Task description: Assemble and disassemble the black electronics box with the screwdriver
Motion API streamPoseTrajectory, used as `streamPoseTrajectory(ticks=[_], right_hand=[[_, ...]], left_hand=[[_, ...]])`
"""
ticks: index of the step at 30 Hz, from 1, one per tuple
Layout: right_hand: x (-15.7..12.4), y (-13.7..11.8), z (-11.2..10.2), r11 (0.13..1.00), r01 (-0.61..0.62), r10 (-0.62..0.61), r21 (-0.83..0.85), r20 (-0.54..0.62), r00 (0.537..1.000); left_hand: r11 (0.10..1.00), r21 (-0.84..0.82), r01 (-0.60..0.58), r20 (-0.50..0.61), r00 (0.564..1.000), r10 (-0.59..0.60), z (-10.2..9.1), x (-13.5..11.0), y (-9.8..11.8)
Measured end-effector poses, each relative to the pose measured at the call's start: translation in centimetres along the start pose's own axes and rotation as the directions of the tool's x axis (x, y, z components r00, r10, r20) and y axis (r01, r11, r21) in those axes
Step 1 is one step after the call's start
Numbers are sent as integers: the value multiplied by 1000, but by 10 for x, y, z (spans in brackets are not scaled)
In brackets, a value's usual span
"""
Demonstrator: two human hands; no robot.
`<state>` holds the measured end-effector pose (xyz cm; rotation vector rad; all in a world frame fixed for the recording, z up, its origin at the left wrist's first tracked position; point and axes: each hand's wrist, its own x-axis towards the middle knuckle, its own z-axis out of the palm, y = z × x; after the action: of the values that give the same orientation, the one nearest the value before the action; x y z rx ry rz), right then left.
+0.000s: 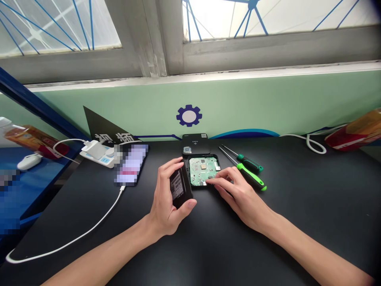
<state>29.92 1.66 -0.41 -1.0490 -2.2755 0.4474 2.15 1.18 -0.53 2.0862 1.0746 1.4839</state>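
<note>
An opened black device case with a green circuit board (203,169) lies on the black table (297,198). My left hand (166,202) is closed round the black cover (180,187), held on edge just left of the case. My right hand (238,192) rests at the case's front right corner, fingertips pressed on its edge by the board. A second closed black box (195,143) sits behind the case.
Two green-handled screwdrivers (248,171) lie right of the case. A phone (131,163) with a white cable (89,230) lies at left, beside a white power strip (98,153). Red packets sit at the far left and far right (354,133). A green wall stands behind.
</note>
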Motion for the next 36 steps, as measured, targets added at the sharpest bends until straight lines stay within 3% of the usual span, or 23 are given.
streamPoseTrajectory(ticks=[13,18,23,26,30,36], right_hand=[[1,-2,-1,1000,-6,5,-13,-18,1000],[-1,-4,-2,999,-32,32,-5,-27,999],[-1,-7,-3,1000,-28,27,-12,-90,996],[-1,-7,-4,1000,-6,6,-4,-105,994],[-1,-6,-3,1000,15,-15,-2,-97,995],[2,-5,-2,1000,-3,4,9,-60,998]], left_hand=[[952,-291,-91,74,990,117,2,0,2],[836,-525,158,240,970,-33,2,-8,11],[604,-664,440,425,887,-180,1,-10,21],[523,-667,531,487,842,-234,-1,-7,26],[509,-648,566,492,822,-287,-3,-1,27],[604,-595,531,466,840,-280,-4,1,21]])
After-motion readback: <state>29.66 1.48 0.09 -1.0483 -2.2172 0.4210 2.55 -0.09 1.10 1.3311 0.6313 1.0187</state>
